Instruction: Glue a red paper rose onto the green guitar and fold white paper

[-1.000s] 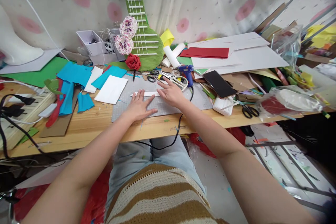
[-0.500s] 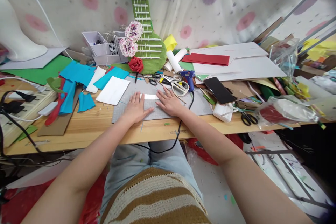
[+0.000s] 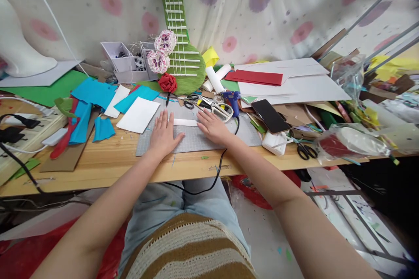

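A narrow white paper strip (image 3: pixel 185 122) lies across the grey cutting mat (image 3: pixel 190 141). My left hand (image 3: pixel 163 134) rests flat with fingers stretched over the strip's left end. Over its right end lies my right hand (image 3: pixel 212 126), fingers extended and palm down. Just beyond the right hand are cream-handled scissors (image 3: pixel 223 112) and a blue hot glue gun (image 3: pixel 233 101). A white paper sheet (image 3: pixel 139 114) sits left of my left hand, partly on the mat. Behind the mat stands a green guitar-shaped piece (image 3: pixel 191 80) with paper flowers.
Blue crepe paper pieces (image 3: pixel 93 91) and a power strip (image 3: pixel 36 135) are on the left. To the right lie a phone (image 3: pixel 270 115), black scissors (image 3: pixel 307 151) and white boards (image 3: pixel 304 83) under a folded red paper (image 3: pixel 258 77). The glue gun's black cable (image 3: pixel 220 170) hangs over the table edge.
My hands have moved slightly apart, so more of the white strip shows between them. The view has shifted a little. The other things lie as before.
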{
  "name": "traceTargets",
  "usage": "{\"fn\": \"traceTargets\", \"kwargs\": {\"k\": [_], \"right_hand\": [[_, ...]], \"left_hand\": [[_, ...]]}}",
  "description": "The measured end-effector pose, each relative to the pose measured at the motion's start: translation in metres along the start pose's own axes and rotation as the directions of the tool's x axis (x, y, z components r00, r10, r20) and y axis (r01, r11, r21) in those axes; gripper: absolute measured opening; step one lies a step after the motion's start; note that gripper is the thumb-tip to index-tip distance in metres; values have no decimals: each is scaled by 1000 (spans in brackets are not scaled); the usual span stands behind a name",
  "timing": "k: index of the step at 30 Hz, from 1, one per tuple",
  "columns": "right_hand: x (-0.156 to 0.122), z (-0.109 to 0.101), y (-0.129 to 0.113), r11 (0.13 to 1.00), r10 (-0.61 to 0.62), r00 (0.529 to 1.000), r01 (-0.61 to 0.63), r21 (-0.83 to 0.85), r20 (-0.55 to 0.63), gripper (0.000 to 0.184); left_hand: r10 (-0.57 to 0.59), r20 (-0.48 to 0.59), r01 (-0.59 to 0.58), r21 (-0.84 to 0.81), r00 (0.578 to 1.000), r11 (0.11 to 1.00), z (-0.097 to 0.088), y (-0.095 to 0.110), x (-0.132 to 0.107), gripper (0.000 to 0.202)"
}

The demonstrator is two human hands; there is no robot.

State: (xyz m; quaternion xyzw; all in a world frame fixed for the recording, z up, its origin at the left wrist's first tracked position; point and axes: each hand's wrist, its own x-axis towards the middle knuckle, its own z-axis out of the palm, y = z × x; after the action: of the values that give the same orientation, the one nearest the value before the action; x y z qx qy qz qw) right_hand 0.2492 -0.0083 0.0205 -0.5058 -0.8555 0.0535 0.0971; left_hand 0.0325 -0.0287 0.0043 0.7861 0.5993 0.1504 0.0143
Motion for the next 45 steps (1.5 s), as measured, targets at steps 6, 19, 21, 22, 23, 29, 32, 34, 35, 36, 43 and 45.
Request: {"fn": "traceTargets", "kwargs": {"k": [6,19,21,22,23,29,32,34,35,36,43,45], "right_hand": [[37,-8,-4,976,164,981,-146,160,-104,39],[74,-29,-21,935,255,886,-328,134,388,28],[80,-32,-20,926,224,861,-334,176,457,24],[82,-33,-19,918,206,853,-338,206,480,22],[82,-33,-18,909,191,847,-343,236,496,21],[76,-28,-17,899,137,860,-316,304,491,18],[73,-26,-19,905,110,885,-277,323,452,20],[73,-24,-19,903,78,891,-254,348,447,20],[72,-24,-19,904,65,891,-243,351,449,20],[72,-23,-20,908,60,890,-236,345,452,20],[70,-19,-24,937,28,917,-163,310,398,11],[70,-15,-23,904,-38,938,-115,412,344,8]], "left_hand": [[145,30,-144,-23,989,989,0,-3,26,58],[207,145,-199,-72,967,977,11,-4,30,55],[172,100,-159,-124,980,979,7,-6,32,50],[154,81,-141,-148,985,979,4,-8,34,48],[142,69,-129,-167,987,977,2,-11,36,45],[151,296,-84,-227,943,970,-17,-22,61,33],[117,455,-20,-211,883,977,-26,-21,74,35],[103,531,3,-195,841,981,-30,-19,78,35],[96,561,10,-183,822,983,-32,-18,80,35],[90,585,13,-170,806,985,-33,-17,80,33],[129,635,0,-199,762,980,-41,-17,80,31],[150,660,-28,-191,736,981,-45,-18,80,38]]}}
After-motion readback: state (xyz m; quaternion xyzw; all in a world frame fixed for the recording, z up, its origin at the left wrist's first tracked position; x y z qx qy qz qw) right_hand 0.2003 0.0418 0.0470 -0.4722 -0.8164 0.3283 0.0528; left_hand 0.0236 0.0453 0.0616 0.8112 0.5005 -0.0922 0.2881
